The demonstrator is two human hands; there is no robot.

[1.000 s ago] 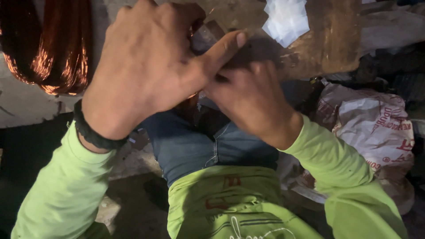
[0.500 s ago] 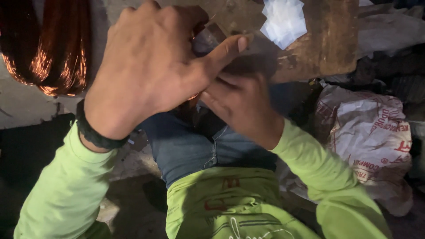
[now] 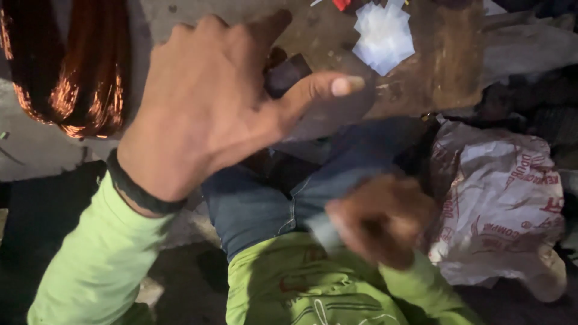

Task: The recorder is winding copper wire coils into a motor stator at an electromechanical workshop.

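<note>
Since half a second ago, my right hand (image 3: 382,219) has dropped away from the dark block and now blurs low over my lap, above my blue jeans (image 3: 265,204); I cannot tell whether its fingers are curled or spread. My left hand (image 3: 211,105) is raised, fingers spread apart, thumb stretched toward the right, its fingertips against the small dark block (image 3: 288,73), which sits half hidden behind my palm near the left edge of the worn wooden board (image 3: 445,66).

That block looks hard, stiff and fairly heavy for its size, likely metal; I judge it best pinched by its two flat sides.

On the board's far edge lies a stack of white paper pieces (image 3: 383,35). Coils of copper wire (image 3: 66,78) lie left of the board. A crumpled printed plastic bag (image 3: 500,204) rests to my right.
</note>
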